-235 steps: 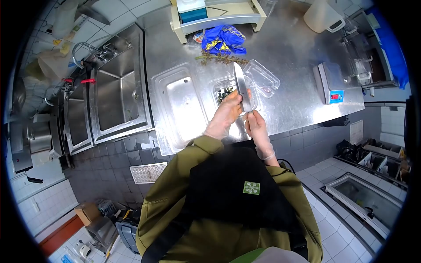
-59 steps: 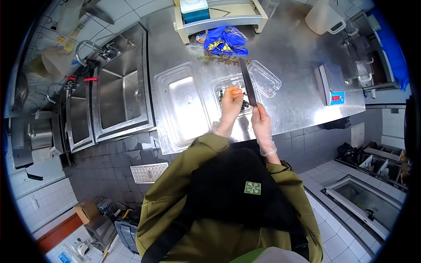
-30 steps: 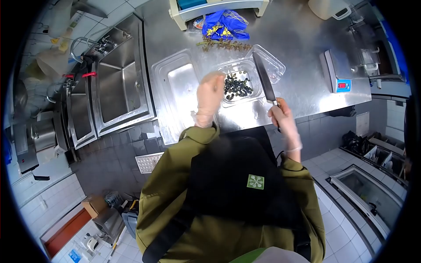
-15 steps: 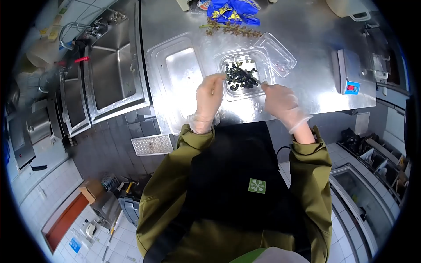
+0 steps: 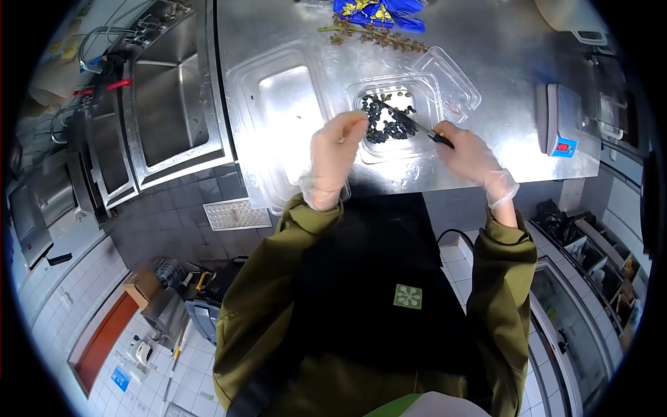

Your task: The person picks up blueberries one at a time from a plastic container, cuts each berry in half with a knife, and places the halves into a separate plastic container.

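In the middle of the steel counter, a clear plastic container holds many small dark pieces of fruit that look like cut grapes. My right hand, in a clear glove, is closed around the black handle of a small knife; its blade reaches over the fruit. At the container's left side, my gloved left hand is closed in a pinch. Whatever it may hold between its fingertips is hidden. A clear lid leans by the container's upper right corner.
A larger clear tray lies left of the container. Behind are a bare brown fruit stalk and a blue-and-yellow bag. A digital scale stands at the right, and a steel sink is at the left.
My right hand has moved right and drawn back, so the knife's handle and blade now show over the fruit. The fruit has shifted in the container. My left hand stays pinched near its left side.
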The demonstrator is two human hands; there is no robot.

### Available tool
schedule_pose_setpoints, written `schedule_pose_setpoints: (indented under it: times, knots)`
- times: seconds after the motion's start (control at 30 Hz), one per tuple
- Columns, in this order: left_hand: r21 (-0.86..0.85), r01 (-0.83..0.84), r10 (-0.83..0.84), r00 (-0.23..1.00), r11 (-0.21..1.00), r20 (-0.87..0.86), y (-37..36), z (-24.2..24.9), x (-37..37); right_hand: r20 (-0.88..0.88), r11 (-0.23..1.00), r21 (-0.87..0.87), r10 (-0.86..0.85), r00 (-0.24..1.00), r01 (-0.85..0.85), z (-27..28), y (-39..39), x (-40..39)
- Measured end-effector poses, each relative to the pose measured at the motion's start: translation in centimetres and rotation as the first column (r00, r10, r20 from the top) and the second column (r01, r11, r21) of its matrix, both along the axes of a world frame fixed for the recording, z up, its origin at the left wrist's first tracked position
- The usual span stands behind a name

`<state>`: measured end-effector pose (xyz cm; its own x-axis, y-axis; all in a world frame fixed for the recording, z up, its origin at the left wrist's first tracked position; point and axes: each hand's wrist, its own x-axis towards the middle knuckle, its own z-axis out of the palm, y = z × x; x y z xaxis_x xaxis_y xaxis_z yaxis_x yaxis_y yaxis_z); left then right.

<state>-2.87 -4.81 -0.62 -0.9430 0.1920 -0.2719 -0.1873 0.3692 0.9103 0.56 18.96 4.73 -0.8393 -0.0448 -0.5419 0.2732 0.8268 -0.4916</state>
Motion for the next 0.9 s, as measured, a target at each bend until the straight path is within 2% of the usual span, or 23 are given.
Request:
schedule_pose_setpoints:
  times: [0.1, 0.13, 0.23, 0.27, 0.3, 0.33, 0.37, 0.4, 0.47, 0.53, 0.57, 0.63, 0.67, 0.7, 0.73, 0.77, 0.8, 0.83, 0.9]
  knots:
    - [0.354, 0.063, -0.106, 0.989, 0.933, 0.103, 1.1, -1.5, -0.4, -0.059, 0.992, 0.121, -0.017, 0.998, 0.024, -1.5, 0.3, 0.2]
    - [0.416, 0.066, -0.154, 0.971, 0.907, 0.183, 1.2, -0.9, -0.5, -0.097, 0.989, 0.151, 0.006, 0.995, 0.009, -1.8, 0.2, 0.3]
    - [0.605, -0.109, -0.160, 0.914, 0.789, 0.373, 1.8, 0.9, -0.9, -0.257, 0.971, 0.240, 0.053, 0.965, 0.011, -1.5, 0.0, 1.0]
    - [0.617, -0.085, -0.206, 0.899, 0.782, 0.385, 1.8, -0.6, -1.1, -0.340, 0.966, 0.258, 0.062, 0.938, 0.029, -1.1, -0.2, 1.3]
    - [0.513, 0.071, -0.209, 0.954, 0.856, 0.216, 1.7, -0.5, -0.8, -0.421, 0.961, 0.271, 0.072, 0.904, 0.049, -0.8, -0.6, 1.6]
    - [0.369, 0.206, -0.237, 0.971, 0.906, 0.040, 1.8, -0.3, -0.4, -0.485, 0.972, 0.207, 0.005, 0.874, 0.109, -0.8, -0.6, 2.0]
    - [0.197, 0.311, -0.289, 0.948, 0.930, -0.129, 1.9, -0.3, -0.1, -0.542, 0.976, 0.139, -0.065, 0.838, 0.166, -0.8, -0.2, 2.7]
    - [-0.028, 0.305, -0.291, 0.870, 0.952, -0.397, 2.2, -0.6, 0.1, -0.591, 0.972, 0.070, -0.140, 0.794, 0.224, -0.8, 0.2, 3.6]
    - [0.144, 0.282, -0.223, 0.918, 0.949, -0.327, 2.3, -1.9, 0.7, -0.540, 0.910, 0.026, -0.336, 0.772, 0.414, -0.7, 1.5, 6.1]
    - [0.270, 0.248, -0.187, 0.954, 0.930, -0.235, 2.8, -2.2, 1.0, -0.473, 0.801, -0.041, -0.542, 0.695, 0.597, -1.3, 3.4, 9.5]
    - [0.205, 0.250, -0.186, 0.940, 0.946, -0.287, 2.9, -2.6, 0.8, -0.445, 0.749, -0.110, -0.625, 0.641, 0.654, -2.1, 4.6, 11.4]
    - [0.115, 0.181, -0.142, 0.948, 0.977, -0.285, 3.8, -2.3, 0.8, -0.372, 0.623, -0.242, -0.768, 0.522, 0.744, -3.6, 7.0, 15.2]
    - [0.063, 0.156, -0.124, 0.927, 0.986, -0.353, 4.3, -2.1, 0.8, -0.289, 0.565, -0.285, -0.821, 0.493, 0.774, -4.1, 8.1, 17.1]
    - [-0.077, 0.126, -0.146, 0.911, 0.989, -0.385, 4.7, -2.9, 0.9, -0.203, 0.503, -0.327, -0.864, 0.461, 0.800, -4.6, 9.3, 18.9]
    - [-0.225, 0.123, -0.205, 0.897, 0.967, -0.391, 5.0, -2.0, 1.0, -0.114, 0.438, -0.367, -0.897, 0.427, 0.821, -4.8, 10.1, 20.3]
    - [-0.371, 0.112, -0.264, 0.884, 0.922, -0.387, 5.2, -1.0, 1.2, -0.114, 0.420, -0.385, -0.905, 0.409, 0.822, -5.0, 10.7, 21.5]
    - [-0.460, 0.136, -0.358, 0.824, 0.878, -0.440, 5.2, -1.6, 1.1, -0.111, 0.400, -0.403, -0.914, 0.390, 0.823, -5.0, 11.2, 22.8]
    - [-0.557, 0.145, -0.410, 0.826, 0.818, -0.387, 5.5, -1.6, 1.3, -0.107, 0.379, -0.422, -0.923, 0.370, 0.823, -5.1, 12.0, 24.2]
    - [-0.664, 0.098, -0.533, 0.686, 0.742, -0.495, 5.4, -3.2, 1.5, -0.077, 0.359, -0.423, -0.929, 0.362, 0.832, -6.2, 14.7, 27.8]
